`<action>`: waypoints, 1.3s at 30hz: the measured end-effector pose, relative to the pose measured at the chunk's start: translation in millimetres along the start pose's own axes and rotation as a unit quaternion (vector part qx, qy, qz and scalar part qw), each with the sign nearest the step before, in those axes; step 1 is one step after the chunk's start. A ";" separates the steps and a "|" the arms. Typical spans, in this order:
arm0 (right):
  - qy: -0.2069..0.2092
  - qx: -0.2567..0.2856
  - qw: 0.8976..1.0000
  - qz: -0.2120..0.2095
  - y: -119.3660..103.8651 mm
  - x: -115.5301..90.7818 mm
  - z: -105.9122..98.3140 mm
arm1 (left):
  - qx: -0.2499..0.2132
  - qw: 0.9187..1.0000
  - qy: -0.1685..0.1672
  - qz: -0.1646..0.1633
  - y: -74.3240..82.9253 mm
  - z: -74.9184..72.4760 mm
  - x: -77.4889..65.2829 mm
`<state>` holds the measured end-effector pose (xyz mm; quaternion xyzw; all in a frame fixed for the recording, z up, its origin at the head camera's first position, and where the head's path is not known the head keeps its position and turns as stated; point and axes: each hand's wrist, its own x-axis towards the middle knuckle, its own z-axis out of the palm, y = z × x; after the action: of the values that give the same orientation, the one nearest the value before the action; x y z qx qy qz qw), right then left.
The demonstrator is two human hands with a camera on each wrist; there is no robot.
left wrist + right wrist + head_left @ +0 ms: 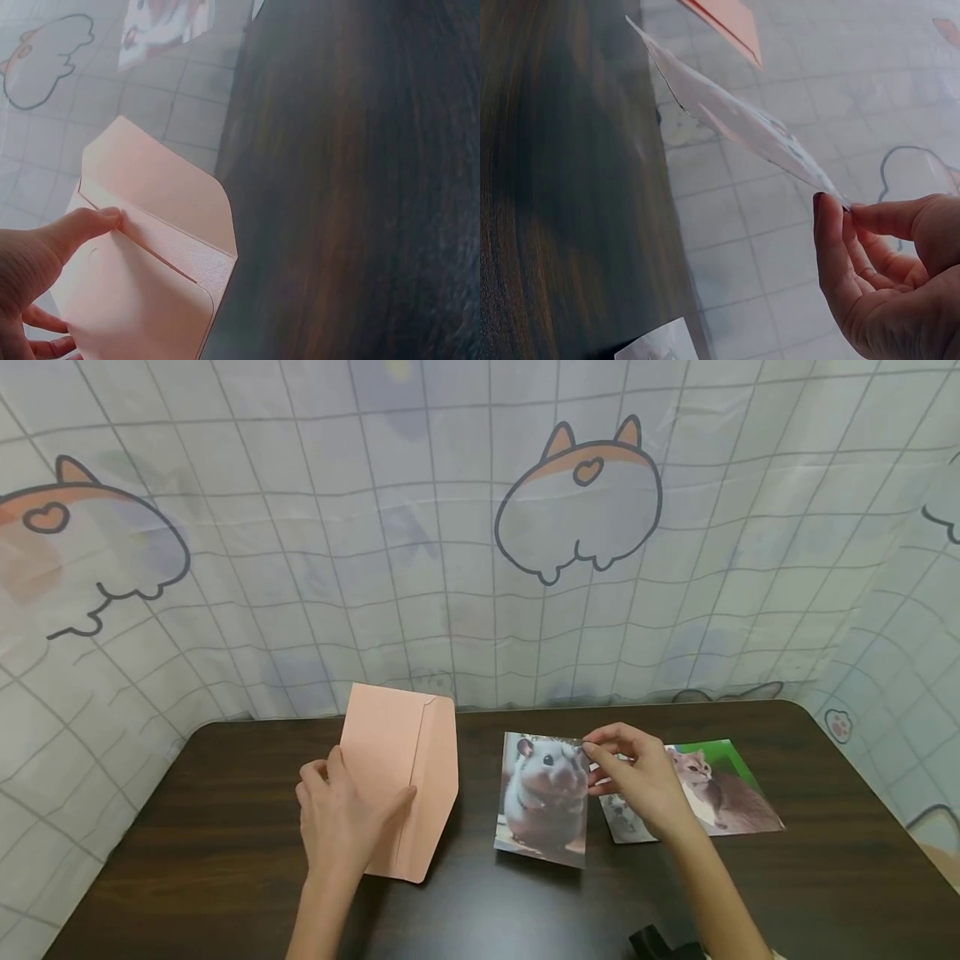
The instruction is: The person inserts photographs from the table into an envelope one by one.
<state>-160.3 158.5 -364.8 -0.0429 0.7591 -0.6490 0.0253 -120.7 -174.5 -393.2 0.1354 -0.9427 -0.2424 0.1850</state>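
Observation:
A pink envelope (382,727) with its flap unfolded to the right is held up by my left hand (341,814). In the left wrist view the thumb lies on the edge of the envelope's (150,300) opening, with the other fingers behind it. My right hand (637,777) pinches a hamster picture card (543,797) by its upper right edge, between thumb and fingers. That card (735,120) appears nearly edge-on in the right wrist view, tilted above the table. A gap separates it from the envelope.
Beneath and beyond my right hand lie a cat picture card (731,793) with a green corner and another, partly hidden card (626,822). A black object (660,943) shows at the bottom edge. Behind the dark wooden table (225,835) hangs a gridded curtain (337,568).

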 end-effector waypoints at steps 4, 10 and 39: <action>-0.004 0.003 1.000 -0.001 -1.9 -0.7 2.5 | -0.002 1.000 0.006 -0.001 1.0 1.7 -0.7; -0.014 0.016 1.000 0.002 -3.9 -1.1 6.9 | -0.008 1.000 0.016 0.001 5.1 1.6 -2.4; -0.025 0.053 0.998 -0.019 -8.0 -7.2 17.7 | -0.029 1.000 -0.001 0.006 27.2 10.3 -12.2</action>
<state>-151.2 140.6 -359.8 -0.0719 0.7220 -0.6873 0.0341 -118.6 -143.1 -391.3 0.1240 -0.9361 -0.2690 0.1896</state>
